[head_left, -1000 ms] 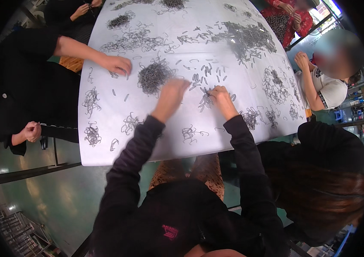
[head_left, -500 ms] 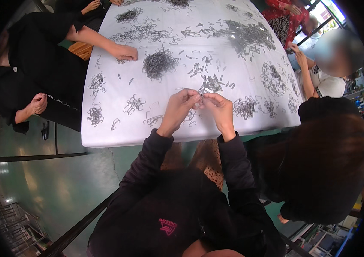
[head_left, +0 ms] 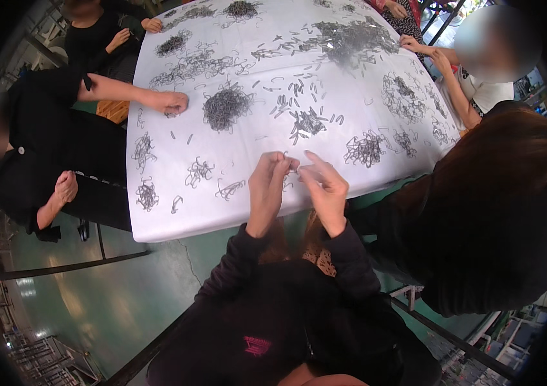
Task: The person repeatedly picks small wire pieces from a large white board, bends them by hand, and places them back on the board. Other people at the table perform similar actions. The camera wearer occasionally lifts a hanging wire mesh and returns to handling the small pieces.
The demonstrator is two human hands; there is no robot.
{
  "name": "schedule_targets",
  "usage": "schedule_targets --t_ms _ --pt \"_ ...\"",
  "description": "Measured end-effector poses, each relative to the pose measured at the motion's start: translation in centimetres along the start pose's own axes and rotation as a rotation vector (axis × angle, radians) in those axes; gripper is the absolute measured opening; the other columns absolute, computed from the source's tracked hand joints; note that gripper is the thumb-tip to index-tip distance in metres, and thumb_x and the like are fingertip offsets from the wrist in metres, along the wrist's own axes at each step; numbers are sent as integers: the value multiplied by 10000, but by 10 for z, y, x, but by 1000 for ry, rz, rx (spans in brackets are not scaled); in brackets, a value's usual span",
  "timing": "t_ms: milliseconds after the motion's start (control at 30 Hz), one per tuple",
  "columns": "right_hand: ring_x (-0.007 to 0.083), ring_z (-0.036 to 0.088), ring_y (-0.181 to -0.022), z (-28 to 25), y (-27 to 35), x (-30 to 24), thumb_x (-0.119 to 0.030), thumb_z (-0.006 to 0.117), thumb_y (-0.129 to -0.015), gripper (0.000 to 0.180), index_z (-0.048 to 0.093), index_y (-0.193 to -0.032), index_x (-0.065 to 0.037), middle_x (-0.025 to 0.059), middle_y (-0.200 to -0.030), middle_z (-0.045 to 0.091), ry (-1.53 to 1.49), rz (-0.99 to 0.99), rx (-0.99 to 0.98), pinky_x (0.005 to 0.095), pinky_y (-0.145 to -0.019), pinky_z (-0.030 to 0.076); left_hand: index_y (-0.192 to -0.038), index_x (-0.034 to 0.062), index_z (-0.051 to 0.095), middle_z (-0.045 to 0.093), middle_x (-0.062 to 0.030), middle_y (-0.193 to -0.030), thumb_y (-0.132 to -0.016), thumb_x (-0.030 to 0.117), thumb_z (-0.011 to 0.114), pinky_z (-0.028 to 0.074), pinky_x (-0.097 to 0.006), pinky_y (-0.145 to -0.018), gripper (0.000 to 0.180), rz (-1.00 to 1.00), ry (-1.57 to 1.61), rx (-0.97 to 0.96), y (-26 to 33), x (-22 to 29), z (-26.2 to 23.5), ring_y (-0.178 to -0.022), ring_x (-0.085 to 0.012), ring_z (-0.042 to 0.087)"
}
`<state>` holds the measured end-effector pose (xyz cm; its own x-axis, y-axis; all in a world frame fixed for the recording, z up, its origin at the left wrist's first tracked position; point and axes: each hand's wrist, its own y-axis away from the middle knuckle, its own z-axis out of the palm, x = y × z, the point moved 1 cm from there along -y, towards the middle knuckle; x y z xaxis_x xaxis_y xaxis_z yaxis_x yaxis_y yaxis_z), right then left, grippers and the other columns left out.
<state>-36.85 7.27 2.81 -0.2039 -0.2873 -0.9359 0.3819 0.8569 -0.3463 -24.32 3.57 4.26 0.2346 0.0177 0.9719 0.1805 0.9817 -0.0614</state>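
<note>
My left hand [head_left: 268,186] is closed in a pinch over the near edge of the white-covered table [head_left: 180,219]. Something small and thin is at its fingertips, too small to name. Close beside it is my right hand [head_left: 326,193], its index finger stretched out and apart from the thumb, the thumb near the left fingertips. I see nothing plainly held in it. Beyond my hands lies a loose heap of small flat grey metal pieces [head_left: 309,122]. Curved wire hooks [head_left: 228,188] lie left of my left hand, and a heap of hooks [head_left: 365,149] is to the right.
More hook heaps [head_left: 227,107] and a large spread of flat pieces [head_left: 357,40] cover the far table. A co-worker's hand [head_left: 171,103] rests at the left. Another person's dark-haired head [head_left: 492,206] is close on my right, and other people stand around the table.
The view has shifted, so the table sits differently in it. My right index finger has lifted away from the pinch and straightened. My left hand stays pinched.
</note>
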Motion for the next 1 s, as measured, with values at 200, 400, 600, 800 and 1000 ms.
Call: schedule_targets --t_ms 200,400,600,800,1000 --pt "174 633 -687 -34 -79 70 -81 621 -868 197 694 -1033 -2 117 -829 675 246 143 -1 295 -631 493 -967 -10 566 650 -68 -901 -953 88 553 444 -244 -840 99 -31 -24 7 9 1 -12 -896 -120 593" --pt "405 605 -797 -6 -133 116 16 598 -724 121 677 -814 35 217 -810 625 584 -149 -316 444 -715 493 -946 -16 591 691 -58 -882 -926 91 603 457 -263 -849 109 -31 -130 -23 8 -9 -15 -869 -100 609" --pt "450 586 -860 14 -117 125 96 524 -713 110 608 -767 52 273 -825 601 811 -279 -351 489 -766 480 -934 -17 604 690 -59 -875 -918 95 616 470 -255 -800 113 -29 -145 -2 0 -14 -19 -840 -100 613" --pt "237 649 -772 9 -105 71 -11 655 -781 160 653 -936 28 138 -813 659 479 28 -323 332 -701 509 -951 -3 610 681 -60 -825 -904 110 636 478 -263 -736 125 66 -259 -73 -13 -12 -20 -758 -114 600" --pt "121 667 -782 -10 -57 -11 20 654 -832 177 658 -1007 44 91 -886 701 -54 326 -179 232 -697 513 -937 -7 611 684 -53 -855 -903 105 639 479 -250 -769 121 86 -340 -211 -22 1 -12 -818 -101 615"
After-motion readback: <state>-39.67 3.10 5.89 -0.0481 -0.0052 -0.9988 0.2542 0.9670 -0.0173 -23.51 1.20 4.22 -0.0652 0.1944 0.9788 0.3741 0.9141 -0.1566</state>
